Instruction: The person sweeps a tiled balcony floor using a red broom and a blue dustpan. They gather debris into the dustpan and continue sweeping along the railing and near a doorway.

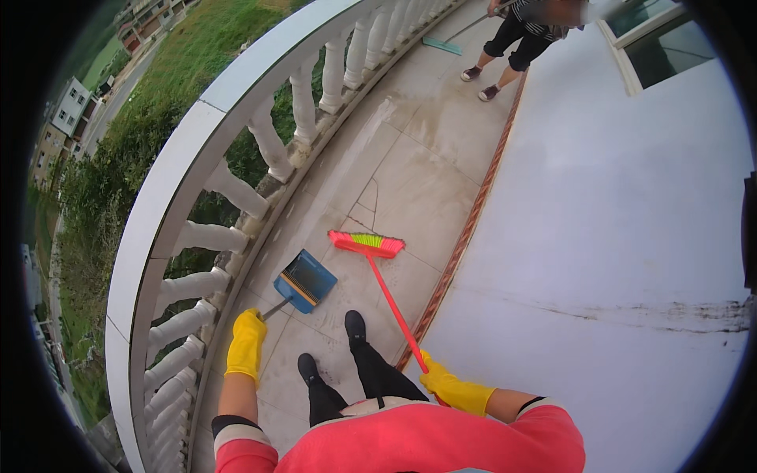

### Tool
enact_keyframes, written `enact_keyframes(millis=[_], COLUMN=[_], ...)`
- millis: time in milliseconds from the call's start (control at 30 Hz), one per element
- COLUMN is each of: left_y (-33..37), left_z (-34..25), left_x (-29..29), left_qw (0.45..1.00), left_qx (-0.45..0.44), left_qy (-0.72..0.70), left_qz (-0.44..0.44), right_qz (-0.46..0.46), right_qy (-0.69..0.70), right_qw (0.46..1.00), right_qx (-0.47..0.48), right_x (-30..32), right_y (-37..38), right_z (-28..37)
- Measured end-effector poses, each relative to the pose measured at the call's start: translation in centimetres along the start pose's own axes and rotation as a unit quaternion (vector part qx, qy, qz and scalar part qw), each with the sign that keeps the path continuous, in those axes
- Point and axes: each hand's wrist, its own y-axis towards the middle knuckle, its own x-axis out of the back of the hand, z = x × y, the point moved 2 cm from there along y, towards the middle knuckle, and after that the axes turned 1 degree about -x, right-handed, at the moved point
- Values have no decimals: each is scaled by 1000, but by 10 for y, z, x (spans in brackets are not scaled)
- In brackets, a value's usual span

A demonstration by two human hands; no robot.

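Note:
My left hand [247, 344], in a yellow rubber glove, grips the grey handle of a blue dustpan [305, 281] that rests on the tiled balcony floor beside the railing. My right hand [451, 388], also gloved in yellow, holds the red stick of a broom [388, 298]. The broom's pink and green head [367, 243] lies on the tiles just right of the dustpan, a short gap apart. My black shoes [355, 325] stand behind both tools.
A white curved balustrade [206, 236] runs along the left, with grass and houses far below. A white wall [615, 236] with a reddish tile border rises on the right. Farther along the wet floor another person [516, 47] stands with a long-handled tool.

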Motion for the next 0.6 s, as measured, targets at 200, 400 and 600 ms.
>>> enact_keyframes(millis=[200, 400, 600], left_y=[-9, -23, -80], left_z=[-3, 94, 231], left_x=[6, -23, -54], left_qw=[999, 994, 979], left_qx=[-32, -26, -69], left_qy=[17, -103, -189], left_qz=[-9, 23, -33], right_qz=[152, 81, -85], right_qy=[88, 73, 19], right_qw=[984, 990, 984], right_qx=[27, 93, 155], right_x=[12, 5, 12], right_y=[-78, -121, -29], right_z=[16, 36, 135])
